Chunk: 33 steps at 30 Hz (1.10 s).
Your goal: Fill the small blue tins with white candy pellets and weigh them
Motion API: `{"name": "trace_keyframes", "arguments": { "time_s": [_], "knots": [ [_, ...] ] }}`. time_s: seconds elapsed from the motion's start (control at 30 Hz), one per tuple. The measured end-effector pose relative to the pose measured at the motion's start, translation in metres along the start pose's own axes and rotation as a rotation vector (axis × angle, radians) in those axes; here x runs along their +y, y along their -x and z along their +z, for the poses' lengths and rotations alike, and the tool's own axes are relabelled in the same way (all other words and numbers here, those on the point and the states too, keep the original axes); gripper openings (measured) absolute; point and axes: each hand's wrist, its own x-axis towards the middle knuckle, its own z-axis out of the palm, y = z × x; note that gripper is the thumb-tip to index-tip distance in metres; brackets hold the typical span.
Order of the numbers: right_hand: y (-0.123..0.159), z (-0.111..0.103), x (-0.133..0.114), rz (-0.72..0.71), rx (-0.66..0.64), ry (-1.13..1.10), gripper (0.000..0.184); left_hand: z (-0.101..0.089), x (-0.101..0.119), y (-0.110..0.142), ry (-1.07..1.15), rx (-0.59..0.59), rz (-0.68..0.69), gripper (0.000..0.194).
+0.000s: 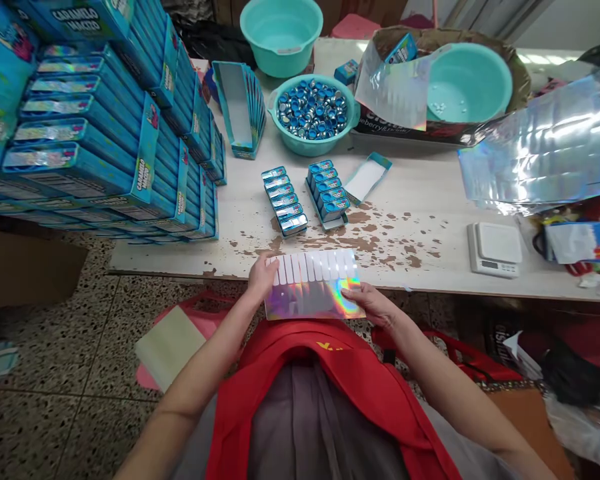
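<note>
A shiny holographic sticker sheet (305,300) is held at waist level, just off the table's front edge. Along its upper half runs a row of pale strip-shaped labels. My left hand (263,275) grips the sheet's left edge, thumb on top. On the right side, my right hand (373,303) pinches the sheet between thumb and fingers. Beyond it on the table lie a row of small blue tins (284,202) with shiny strips on their facing sides, and a second row of blue tins (329,189) seated in a narrow cardboard tray.
Stacked blue display boxes (145,167) fill the left. Behind are a turquoise basin of blue-and-silver caps (275,110), nested box trays (237,110) and a carton (520,80) holding another basin. At right are holographic sheets (545,147) and a white scale (500,241).
</note>
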Motion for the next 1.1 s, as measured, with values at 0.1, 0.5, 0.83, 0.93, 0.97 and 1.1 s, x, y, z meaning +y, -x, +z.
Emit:
{"name": "trace_keyframes", "arguments": {
  "time_s": [0.1,0.5,0.83,0.93,0.97,1.1],
  "knots": [
    [-0.003,0.01,0.005,-0.014,-0.053,-0.036,0.037,0.002,0.01,0.017,-0.269,-0.014,0.442,0.052],
    [0.006,0.001,-0.004,-0.176,-0.006,0.26,0.049,0.048,0.033,0.038,-0.663,-0.723,0.611,0.031],
    [-0.015,-0.022,-0.027,-0.807,0.307,1.33,0.017,0.04,0.035,0.018,-0.818,-0.646,0.507,0.025],
    [-0.03,-0.047,-0.035,-0.661,0.316,1.241,0.012,0.025,0.022,0.001,-0.929,-0.564,0.4,0.023],
    [-0.035,-0.054,-0.036,-0.631,0.294,1.205,0.011,0.021,0.018,-0.004,-0.951,-0.539,0.384,0.023],
    [-0.049,-0.072,-0.037,-0.597,0.234,1.133,0.013,0.021,0.008,-0.016,-0.893,-0.489,0.4,0.023]
  ]
}}
